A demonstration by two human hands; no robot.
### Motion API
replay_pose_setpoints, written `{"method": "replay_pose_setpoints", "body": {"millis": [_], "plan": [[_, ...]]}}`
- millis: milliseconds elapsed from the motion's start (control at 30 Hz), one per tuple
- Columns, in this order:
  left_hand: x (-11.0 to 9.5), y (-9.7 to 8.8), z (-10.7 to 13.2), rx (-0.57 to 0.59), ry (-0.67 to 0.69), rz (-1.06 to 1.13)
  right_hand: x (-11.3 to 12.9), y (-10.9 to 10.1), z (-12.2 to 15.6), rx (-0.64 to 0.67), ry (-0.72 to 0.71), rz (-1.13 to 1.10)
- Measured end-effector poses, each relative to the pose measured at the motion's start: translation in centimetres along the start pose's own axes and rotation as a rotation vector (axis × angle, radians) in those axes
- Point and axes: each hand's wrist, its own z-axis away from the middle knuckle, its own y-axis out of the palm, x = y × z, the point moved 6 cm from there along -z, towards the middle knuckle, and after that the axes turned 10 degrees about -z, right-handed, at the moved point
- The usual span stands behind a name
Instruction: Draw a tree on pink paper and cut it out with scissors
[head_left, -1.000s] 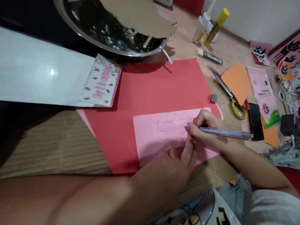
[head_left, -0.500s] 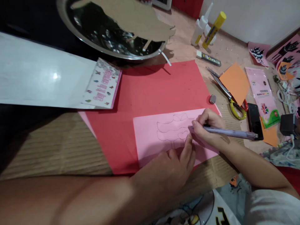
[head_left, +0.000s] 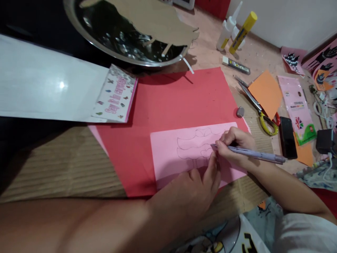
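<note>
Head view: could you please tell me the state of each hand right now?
Left hand: open, fingers resting on the rectangular pink paper sheet.
Right hand: closed, holding the slim purple pen.

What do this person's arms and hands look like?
The left hand and right hand are bare, with no gloves or watch showing. The left forearm and right forearm are uncovered. White fabric, apparently a short sleeve, shows beside the right forearm; no left sleeve is in view.

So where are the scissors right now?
In the head view, the scissors lie on the right side, beyond the right hand, partly under a piece of orange paper, their handles next to the black phone.
</note>
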Motion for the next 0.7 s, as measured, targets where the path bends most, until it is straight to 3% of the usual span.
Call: {"method": "replay_pose_setpoints", "body": {"millis": [267, 700], "plan": [[0.1, -0.2, -0.2, 0.038, 0.016, -0.001, 0.9, 0.2, -0.6, -0.018, 0.017, 0.114], [0.1, -0.2, -0.2, -0.009, -0.012, -0.020, 0.8, 0.1, -0.5, 0.002, 0.061, 0.110]]}}
